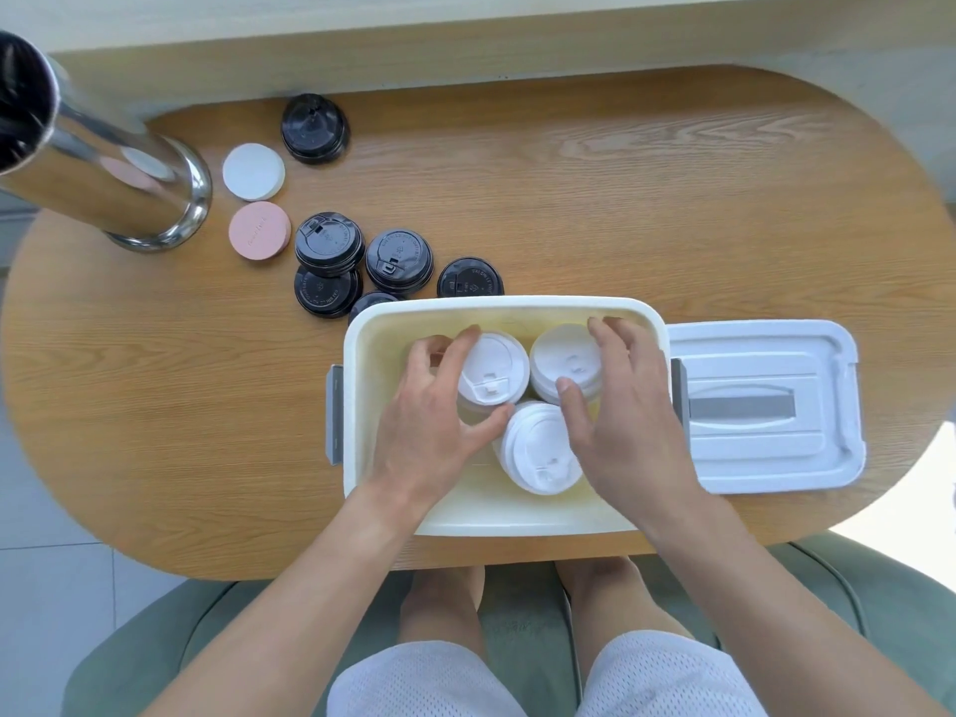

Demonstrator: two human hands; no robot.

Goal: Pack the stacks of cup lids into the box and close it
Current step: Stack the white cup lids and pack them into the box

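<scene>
Table: oval wooden top (569, 199), pale floor to the left, green seat at the near edge.
Box: one white box (504, 520) near the middle of the table, open.
White lid stacks: three, all inside the box – far left (494, 367), far right (561, 362), near one (538, 447) leaning between them.
Left hand: left hand (429, 421) curls round the far-left stack, fingers on its far side, thumb on the near side.
Right hand: right hand (621, 416) wraps the far-right stack, fingers over its far edge, thumb on top.
Black lid stacks: six on the table – one far off (314, 127), five (398, 261) bunched just beyond the box's far-left corner, one of them half hidden by the rim.
Box cover: one white cover (765, 406) lying flat just right of the box.
Coasters: two, white (253, 171) and pink (259, 230), left of the black stacks.
Metal cylinder: one shiny cylinder (103, 173) at the far left.
</scene>
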